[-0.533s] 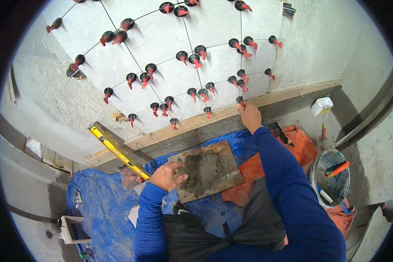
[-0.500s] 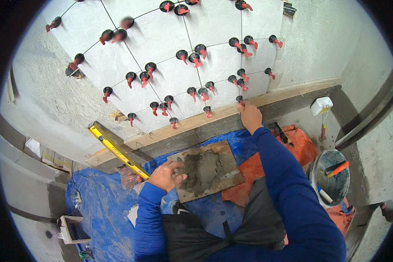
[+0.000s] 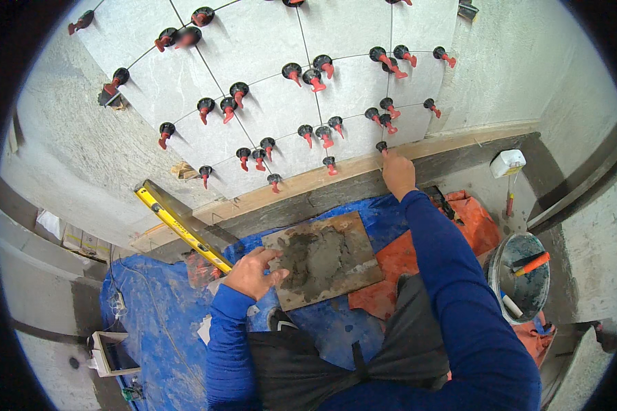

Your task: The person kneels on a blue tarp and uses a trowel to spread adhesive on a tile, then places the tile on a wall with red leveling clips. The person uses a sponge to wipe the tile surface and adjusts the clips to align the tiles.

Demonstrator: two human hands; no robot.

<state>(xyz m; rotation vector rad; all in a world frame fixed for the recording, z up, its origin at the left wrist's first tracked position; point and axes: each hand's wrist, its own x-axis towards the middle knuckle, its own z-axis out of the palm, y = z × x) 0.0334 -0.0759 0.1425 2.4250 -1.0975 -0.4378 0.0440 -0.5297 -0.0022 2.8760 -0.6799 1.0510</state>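
Pale grey wall tiles carry several tile levelling clips with black round caps and red T-shaped handles. At the bottom edge of the tiles, my right hand is closed on the handle of one levelling clip, its red part mostly hidden by my fingers. Another levelling clip sits to the left along the same edge. My left hand hangs with its fingers apart and nothing in them. It is over the left edge of a board bearing wet grey mortar.
A wooden batten runs under the tiles. A yellow spirit level leans at the left. Blue sheeting and orange sheeting cover parts of the floor. At the right stand a bucket with tools and a white-headed mallet.
The view has shifted slightly, so the tiles sit higher in it. My right hand stays at the same bottom-edge clip, its fist turned a little. My left hand remains apart from everything.
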